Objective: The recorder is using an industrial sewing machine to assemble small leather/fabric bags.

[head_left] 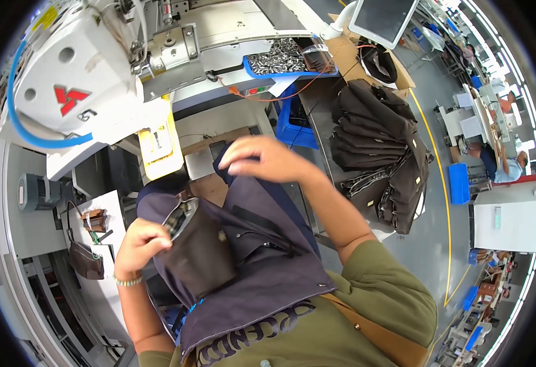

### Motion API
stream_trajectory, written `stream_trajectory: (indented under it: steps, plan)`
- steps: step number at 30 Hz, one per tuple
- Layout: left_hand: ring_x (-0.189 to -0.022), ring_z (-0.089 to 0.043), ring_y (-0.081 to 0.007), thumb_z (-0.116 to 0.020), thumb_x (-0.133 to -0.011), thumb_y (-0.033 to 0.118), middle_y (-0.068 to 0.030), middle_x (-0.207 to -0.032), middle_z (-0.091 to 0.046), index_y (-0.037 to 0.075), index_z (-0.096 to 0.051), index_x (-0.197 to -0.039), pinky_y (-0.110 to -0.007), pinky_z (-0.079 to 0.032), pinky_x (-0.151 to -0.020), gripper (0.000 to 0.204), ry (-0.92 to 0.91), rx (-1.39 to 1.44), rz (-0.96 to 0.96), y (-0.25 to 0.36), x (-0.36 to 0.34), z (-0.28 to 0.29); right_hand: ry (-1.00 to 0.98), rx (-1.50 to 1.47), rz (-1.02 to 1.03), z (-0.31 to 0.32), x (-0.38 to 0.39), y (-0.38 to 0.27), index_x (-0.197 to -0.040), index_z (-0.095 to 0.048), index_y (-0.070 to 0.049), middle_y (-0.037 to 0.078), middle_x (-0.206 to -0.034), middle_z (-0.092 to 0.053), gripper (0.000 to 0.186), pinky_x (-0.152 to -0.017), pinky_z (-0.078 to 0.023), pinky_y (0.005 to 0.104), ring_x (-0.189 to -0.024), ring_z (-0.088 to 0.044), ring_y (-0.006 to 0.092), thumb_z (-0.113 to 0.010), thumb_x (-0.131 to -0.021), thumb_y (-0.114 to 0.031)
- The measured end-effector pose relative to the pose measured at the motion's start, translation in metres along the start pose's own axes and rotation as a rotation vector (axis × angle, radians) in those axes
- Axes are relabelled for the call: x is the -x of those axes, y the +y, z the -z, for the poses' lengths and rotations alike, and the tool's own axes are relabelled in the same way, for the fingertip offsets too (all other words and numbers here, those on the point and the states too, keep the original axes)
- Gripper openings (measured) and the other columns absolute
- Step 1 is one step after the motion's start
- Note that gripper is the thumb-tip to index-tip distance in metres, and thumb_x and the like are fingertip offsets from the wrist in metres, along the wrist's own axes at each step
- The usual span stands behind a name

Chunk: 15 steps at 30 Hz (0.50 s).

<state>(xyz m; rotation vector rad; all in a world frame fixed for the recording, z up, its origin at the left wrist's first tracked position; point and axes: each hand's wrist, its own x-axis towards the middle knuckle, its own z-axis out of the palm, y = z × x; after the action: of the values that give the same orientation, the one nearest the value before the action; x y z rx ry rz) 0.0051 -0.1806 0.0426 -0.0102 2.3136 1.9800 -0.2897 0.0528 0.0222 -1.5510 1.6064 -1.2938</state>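
Note:
A dark brown pouch (203, 257) with a zipped opening and plaid lining rests on the dark apron (268, 312) over my lap. My left hand (148, 238) grips the upper left edge of that pouch, thumb over the rim. My right hand (254, 158) is raised over my right thigh, below the machine's front edge, with loosely curved fingers apart and nothing visible in them.
A white machine (90, 79) with a yellow plate (161, 150) stands ahead-left. A blue tray of metal pieces (266, 63) lies ahead, a screen (378, 15) above. Folded dark bags (375, 140) fill the right bench. A seated worker (506, 168) is farther right.

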Motion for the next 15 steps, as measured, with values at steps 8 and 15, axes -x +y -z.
stream_trajectory:
  steps: [8,15]
  plan:
    - [-0.058,-0.066,-0.0151,-0.051,-0.107,0.02,-0.0082,-0.071,-0.064,0.001,-0.06,-0.082,-0.025,-0.052,-0.049,0.032,0.022,0.474,0.507,-0.075,0.007,-0.107,0.915,0.279,-0.376,0.153,0.017,0.132,-0.102,-0.076,-0.002,0.011,-0.09,-0.075,0.021,-0.077,-0.054,0.0292,-0.081,-0.071,0.0156,-0.072,-0.092,-0.02]
    - [-0.08,-0.064,-0.022,-0.047,-0.105,0.015,-0.0124,-0.078,-0.063,-0.001,-0.058,-0.075,-0.033,-0.05,-0.075,0.036,0.816,-0.271,0.071,-0.069,0.041,-0.078,1.048,0.771,-0.243,0.196,-0.008,0.138,-0.099,-0.077,-0.005,0.013,-0.094,-0.074,0.017,-0.077,-0.055,0.0384,-0.084,-0.072,0.028,-0.068,-0.09,-0.017]
